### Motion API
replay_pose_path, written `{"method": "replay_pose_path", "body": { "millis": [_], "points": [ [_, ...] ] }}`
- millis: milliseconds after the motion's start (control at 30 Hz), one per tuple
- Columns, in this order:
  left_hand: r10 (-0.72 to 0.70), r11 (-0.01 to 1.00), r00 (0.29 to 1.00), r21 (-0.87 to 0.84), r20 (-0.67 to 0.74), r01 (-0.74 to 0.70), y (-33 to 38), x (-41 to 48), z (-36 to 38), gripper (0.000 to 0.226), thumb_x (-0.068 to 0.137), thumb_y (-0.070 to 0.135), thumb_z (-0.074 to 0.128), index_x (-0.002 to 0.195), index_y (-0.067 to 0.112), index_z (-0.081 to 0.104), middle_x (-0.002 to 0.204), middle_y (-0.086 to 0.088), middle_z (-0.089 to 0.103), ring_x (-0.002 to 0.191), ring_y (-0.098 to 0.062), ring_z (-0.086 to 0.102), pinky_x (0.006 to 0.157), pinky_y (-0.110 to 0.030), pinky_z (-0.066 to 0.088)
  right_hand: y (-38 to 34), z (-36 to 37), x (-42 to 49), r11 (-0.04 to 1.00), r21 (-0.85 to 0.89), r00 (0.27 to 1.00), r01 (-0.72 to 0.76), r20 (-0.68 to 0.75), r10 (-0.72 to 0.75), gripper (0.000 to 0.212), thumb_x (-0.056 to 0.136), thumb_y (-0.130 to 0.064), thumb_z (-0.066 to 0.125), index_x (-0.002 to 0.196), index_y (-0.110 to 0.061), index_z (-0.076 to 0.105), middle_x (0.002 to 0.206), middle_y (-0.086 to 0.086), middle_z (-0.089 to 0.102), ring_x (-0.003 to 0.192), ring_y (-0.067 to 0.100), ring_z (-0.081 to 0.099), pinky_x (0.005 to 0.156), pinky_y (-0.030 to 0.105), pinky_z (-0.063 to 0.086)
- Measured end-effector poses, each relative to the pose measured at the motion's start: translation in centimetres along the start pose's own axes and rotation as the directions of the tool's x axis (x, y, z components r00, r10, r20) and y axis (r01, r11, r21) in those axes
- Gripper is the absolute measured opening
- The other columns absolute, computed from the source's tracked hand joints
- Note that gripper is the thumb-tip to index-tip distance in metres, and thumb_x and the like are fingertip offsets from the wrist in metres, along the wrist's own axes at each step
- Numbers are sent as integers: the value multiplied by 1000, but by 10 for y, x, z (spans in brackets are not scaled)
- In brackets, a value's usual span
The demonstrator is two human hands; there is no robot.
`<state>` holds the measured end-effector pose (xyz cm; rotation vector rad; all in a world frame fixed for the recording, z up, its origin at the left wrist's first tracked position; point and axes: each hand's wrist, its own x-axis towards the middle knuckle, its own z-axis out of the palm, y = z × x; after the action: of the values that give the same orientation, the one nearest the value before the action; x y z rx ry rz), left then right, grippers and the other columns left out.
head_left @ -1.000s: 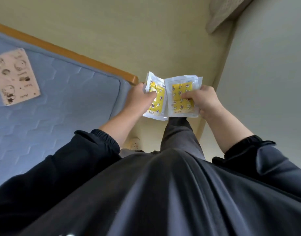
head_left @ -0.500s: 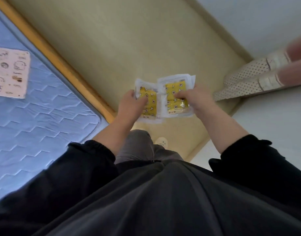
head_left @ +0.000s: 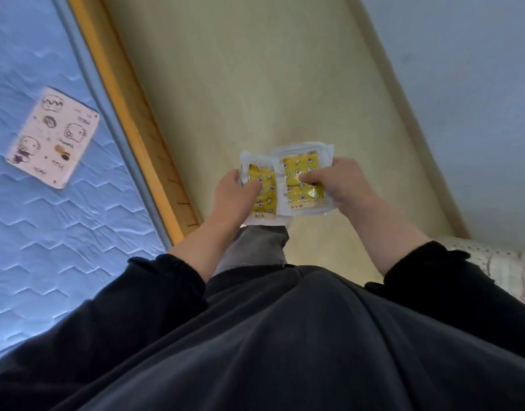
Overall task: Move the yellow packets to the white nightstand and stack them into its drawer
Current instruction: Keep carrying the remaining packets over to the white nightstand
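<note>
I hold yellow packets in clear wrappers at waist height over the floor. My left hand (head_left: pixel 236 192) grips one bunch of yellow packets (head_left: pixel 264 197), thumb on its printed face. My right hand (head_left: pixel 337 180) grips a second bunch of yellow packets (head_left: pixel 300 170), which overlaps the first on its right side. Both bunches look like several thin packets held together. The white nightstand is out of view.
A blue quilted mattress (head_left: pixel 62 232) on a wooden bed frame (head_left: pixel 130 108) runs along the left, with a pink sticker sheet (head_left: pixel 53 137) lying on it. Beige floor (head_left: pixel 255 78) stretches ahead. A pale wall (head_left: pixel 463 84) is on the right, a dotted white cloth (head_left: pixel 492 259) at right edge.
The view has swung: the bed edge now runs further left and the wall has turned. Both hands kept their hold on the packets and sit slightly lower in the view.
</note>
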<state>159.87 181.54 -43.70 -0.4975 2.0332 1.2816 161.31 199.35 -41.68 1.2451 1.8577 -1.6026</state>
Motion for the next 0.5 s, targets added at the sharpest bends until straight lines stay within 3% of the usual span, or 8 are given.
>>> {"method": "replay_pose_path", "body": {
  "millis": [100, 167, 300, 367, 433, 500],
  "points": [
    [3, 999, 1000, -33, -23, -4, 45, 36, -9, 33, 71, 33, 56, 96, 13, 53, 96, -9, 57, 82, -20, 53, 77, -47, 52, -58, 1, 34, 1000, -17, 1000, 22, 5, -21, 20, 69, 3, 77, 78, -10, 65, 81, 9, 70, 66, 19, 68, 62, 31, 58],
    [13, 998, 999, -55, -41, -16, 73, 58, -16, 31, 69, 34, 57, 94, 16, 51, 91, -2, 49, 79, -17, 46, 68, -37, 42, -94, 1, 51, 999, -28, 999, 33, 4, -33, 20, 70, 3, 77, 77, -11, 64, 77, 6, 69, 63, 16, 67, 56, 27, 57],
    [-7, 991, 997, -132, -81, -4, 127, 105, -28, 39, 63, 35, 55, 94, 12, 56, 89, -2, 51, 76, -18, 48, 66, -36, 41, -159, 0, 90, 995, -61, 997, 73, 27, -72, 19, 70, 2, 77, 77, -11, 65, 78, 5, 69, 64, 16, 68, 58, 27, 58],
    [-14, 985, 994, -170, -108, -4, 156, 129, -35, 41, 64, 33, 56, 97, 9, 57, 90, -5, 55, 77, -20, 52, 68, -42, 49, -192, 2, 115, 994, -56, 995, 91, 37, -89, 18, 70, 1, 77, 78, -11, 66, 78, 6, 71, 63, 16, 69, 59, 29, 59],
    [-12, 979, 990, -204, -141, -17, 186, 157, -42, 34, 71, 28, 59, 98, 6, 58, 95, -13, 63, 80, -23, 59, 78, -49, 54, -226, 6, 145, 993, -42, 992, 110, 58, -108, 18, 70, 1, 78, 77, -11, 67, 77, 5, 71, 61, 16, 70, 59, 30, 59],
    [-16, 975, 986, -221, -166, -22, 215, 191, -49, 16, 81, 19, 60, 92, 7, 56, 98, -14, 67, 84, -25, 66, 77, -44, 56, -264, 12, 178, 989, -55, 987, 139, 86, -134, 18, 70, 1, 78, 77, -12, 68, 76, 5, 72, 62, 16, 70, 62, 32, 59]
  ]
}}
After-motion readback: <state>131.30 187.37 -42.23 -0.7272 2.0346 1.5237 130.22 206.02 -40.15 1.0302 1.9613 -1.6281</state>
